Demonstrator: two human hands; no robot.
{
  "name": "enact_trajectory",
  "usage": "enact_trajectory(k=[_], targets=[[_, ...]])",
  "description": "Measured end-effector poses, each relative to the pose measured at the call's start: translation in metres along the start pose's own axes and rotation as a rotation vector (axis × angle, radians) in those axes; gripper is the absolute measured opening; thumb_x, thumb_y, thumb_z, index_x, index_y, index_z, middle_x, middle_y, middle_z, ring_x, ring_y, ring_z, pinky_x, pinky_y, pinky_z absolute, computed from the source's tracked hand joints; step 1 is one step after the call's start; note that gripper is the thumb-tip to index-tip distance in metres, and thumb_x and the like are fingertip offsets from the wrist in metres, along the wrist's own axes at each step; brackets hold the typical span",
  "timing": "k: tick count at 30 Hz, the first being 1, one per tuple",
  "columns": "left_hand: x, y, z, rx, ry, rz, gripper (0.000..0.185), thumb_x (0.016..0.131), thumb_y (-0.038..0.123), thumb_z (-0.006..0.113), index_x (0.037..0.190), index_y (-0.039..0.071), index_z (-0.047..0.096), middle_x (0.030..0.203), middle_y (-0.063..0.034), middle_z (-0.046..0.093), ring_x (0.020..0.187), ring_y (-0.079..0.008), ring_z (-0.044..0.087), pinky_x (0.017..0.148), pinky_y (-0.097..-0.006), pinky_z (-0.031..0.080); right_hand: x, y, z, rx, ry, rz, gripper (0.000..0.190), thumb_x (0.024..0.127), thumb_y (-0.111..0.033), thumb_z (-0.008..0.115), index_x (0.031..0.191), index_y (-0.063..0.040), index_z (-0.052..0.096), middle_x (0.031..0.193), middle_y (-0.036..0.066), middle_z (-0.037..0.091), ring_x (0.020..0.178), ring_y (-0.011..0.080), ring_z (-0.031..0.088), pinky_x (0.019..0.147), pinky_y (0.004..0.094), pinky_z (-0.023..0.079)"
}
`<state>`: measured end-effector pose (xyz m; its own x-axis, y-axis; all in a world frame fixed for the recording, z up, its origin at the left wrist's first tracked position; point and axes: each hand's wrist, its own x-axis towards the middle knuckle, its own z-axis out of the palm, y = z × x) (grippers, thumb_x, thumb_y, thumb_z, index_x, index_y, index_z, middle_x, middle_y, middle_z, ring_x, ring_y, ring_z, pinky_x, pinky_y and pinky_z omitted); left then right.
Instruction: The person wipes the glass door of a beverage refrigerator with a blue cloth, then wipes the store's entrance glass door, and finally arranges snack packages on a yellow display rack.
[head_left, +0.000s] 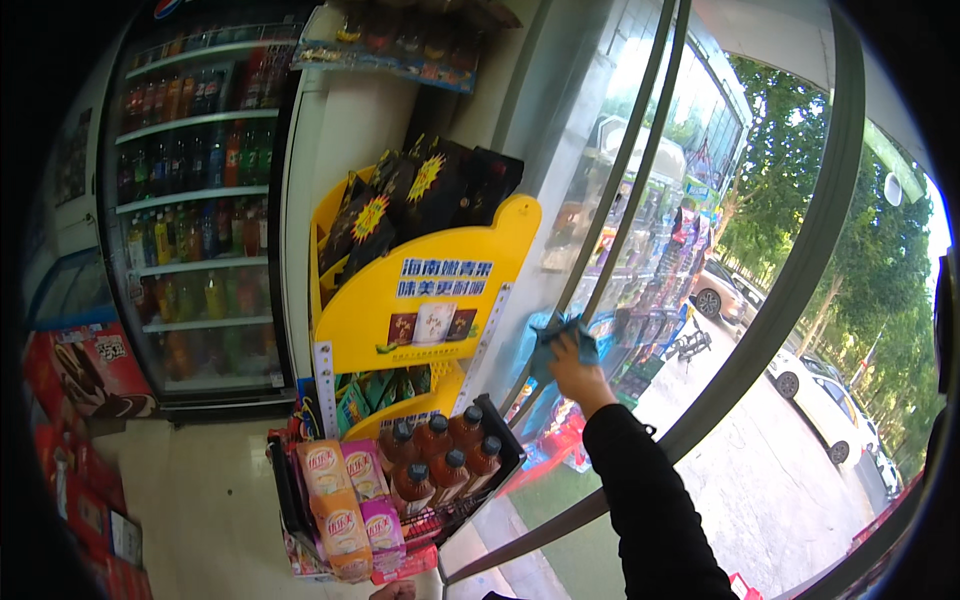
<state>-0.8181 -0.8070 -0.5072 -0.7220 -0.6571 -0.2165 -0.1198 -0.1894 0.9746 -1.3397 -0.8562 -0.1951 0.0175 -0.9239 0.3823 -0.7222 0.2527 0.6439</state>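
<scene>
My right hand (579, 376), in a black sleeve, presses a blue-grey cloth (541, 358) against the glass door (622, 247). The cloth lies bunched under my fingers, over the two slim dark vertical bars beside the pane. Only a small part of my left hand (394, 590) shows at the bottom edge, near a pink packet (405, 564); what it holds, if anything, is hidden. Through the glass, packaged goods on a display are visible.
Left of the door stands a yellow display rack (420, 307) with black bags (457, 184). A black basket (504, 439) below holds boxed drinks (330, 472) and several brown bottles (412, 487). A drinks fridge (199, 202) is farther left. Parked cars (817, 394) are outside.
</scene>
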Motion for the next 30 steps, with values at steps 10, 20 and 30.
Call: enact_trajectory(k=[10, 20, 30], targets=[[-0.022, 0.01, -0.006, -0.025, -0.121, 0.025, 0.029, 0.096, 0.01, 0.061, 0.123, 0.0, 0.059, 0.111, -0.0063, 0.068, 0.102, -0.0112, 0.062, 0.09, -0.0253, 0.049, -0.301, -0.201, 0.142, 0.095, -0.111, 0.038, 0.021, 0.078, -0.018, 0.058, 0.077, -0.002, 0.073, 0.096, 0.018, 0.068, 0.103, 0.0372, 0.06, 0.096, 0.0533, 0.043], [-0.077, 0.039, -0.078, 0.032, 0.016, -0.048, 0.016, 0.095, 0.008, 0.06, 0.103, -0.003, 0.068, 0.097, -0.0076, 0.071, 0.092, -0.0133, 0.066, 0.087, -0.0271, 0.051, -0.309, -0.356, -0.027, 1.201, -0.793, 0.608, 0.039, 0.087, -0.034, 0.055, 0.104, -0.001, 0.066, 0.097, 0.028, 0.067, 0.094, 0.0465, 0.063, 0.081, 0.0518, 0.051], [-0.052, 0.065, -0.109, 0.071, 0.251, 0.192, 0.027, 0.093, 0.007, 0.063, 0.12, 0.003, 0.061, 0.114, -0.0076, 0.064, 0.099, -0.0141, 0.063, 0.082, -0.0272, 0.051, -0.096, -0.318, -0.25, 1.443, 0.175, 0.794, 0.036, 0.094, -0.011, 0.055, 0.129, -0.003, 0.054, 0.099, 0.016, 0.068, 0.092, 0.0251, 0.069, 0.08, 0.0359, 0.052]])
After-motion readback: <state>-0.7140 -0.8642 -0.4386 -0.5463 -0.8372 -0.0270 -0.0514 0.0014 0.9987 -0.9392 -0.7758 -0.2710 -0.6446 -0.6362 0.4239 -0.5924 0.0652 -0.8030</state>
